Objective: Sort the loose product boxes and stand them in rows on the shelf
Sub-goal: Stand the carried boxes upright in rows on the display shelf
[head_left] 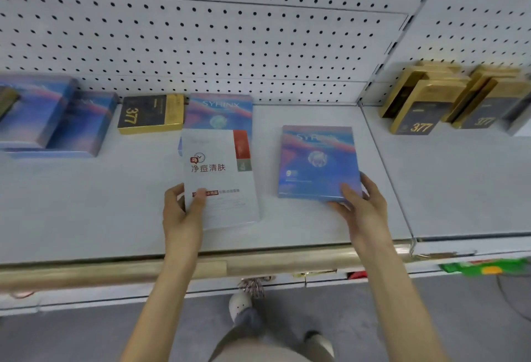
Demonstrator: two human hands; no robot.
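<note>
My left hand grips the lower left corner of a white box with red print, held over the shelf. My right hand holds the lower right corner of a blue-and-pink box. Behind the white box another blue box stands near the back wall. Next to it on the left lies a black-and-gold "377" box. More blue boxes lie piled at the far left.
Several black-and-gold "377" boxes stand in rows on the neighbouring shelf section to the right, past a thin divider. A pegboard wall backs the shelf. A lower shelf edge with a green label runs below.
</note>
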